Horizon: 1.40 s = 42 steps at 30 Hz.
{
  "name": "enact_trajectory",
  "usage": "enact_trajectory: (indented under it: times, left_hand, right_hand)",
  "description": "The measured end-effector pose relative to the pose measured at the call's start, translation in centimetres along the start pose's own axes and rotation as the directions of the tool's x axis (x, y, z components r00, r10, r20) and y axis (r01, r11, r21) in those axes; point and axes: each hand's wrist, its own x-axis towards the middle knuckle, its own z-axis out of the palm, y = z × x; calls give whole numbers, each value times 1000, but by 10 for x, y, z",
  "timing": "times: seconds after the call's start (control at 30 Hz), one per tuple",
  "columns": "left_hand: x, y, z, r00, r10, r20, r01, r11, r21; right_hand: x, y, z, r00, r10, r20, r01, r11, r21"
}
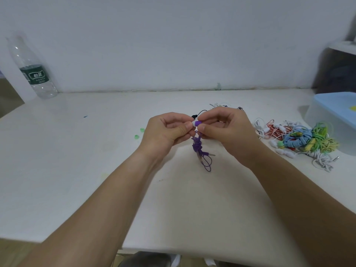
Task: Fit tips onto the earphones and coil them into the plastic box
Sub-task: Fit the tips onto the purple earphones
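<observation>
White table (77, 170). Far left corner: clear water bottle (32, 68), upright. Two green tips (142, 129) left of middle, near each other. Right side: tangled pile of earphones (300, 139) just beside plastic box (319, 120) at right edge, maybe touching.

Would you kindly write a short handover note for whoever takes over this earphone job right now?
Left hand and right hand both pinch the earbud of the purple earphones, whose bundled cable hangs below them.
Two green tips lie on the table left of the hands; the earphone pile and blue-lidded plastic box sit to the right.
Tip seating unclear. Left: finish tips, coil, box.
</observation>
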Motion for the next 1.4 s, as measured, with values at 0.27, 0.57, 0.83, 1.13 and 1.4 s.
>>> enact_trajectory:
  times: [0.27, 0.57, 0.83, 1.13, 1.4]
  left_hand:
    - [-1, 0, 0, 999, -16, 31, 18, 997, -70]
    - [-1, 0, 0, 998, -53, 45, 58, 991, -121]
    - [0, 0, -1, 997, -57, 49, 64, 988, -139]
    - [1, 0, -4, 984, -103, 148, 129, 976, -178]
    - [0, 0, -6, 958, -156, 240, 201, 964, -174]
  right_hand:
    - [-1, 0, 1, 999, -27, -24, 26, 999, -34]
    - [-1, 0, 2, 999, -6, -40, 4, 998, -59]
    - [-1, -1, 3, 998, 4, -69, -7, 999, -52]
    - [-2, -3, 1, 998, 38, -47, -38, 999, -1]
    - [-3, -5, -5, 997, 69, 45, -71, 997, 36]
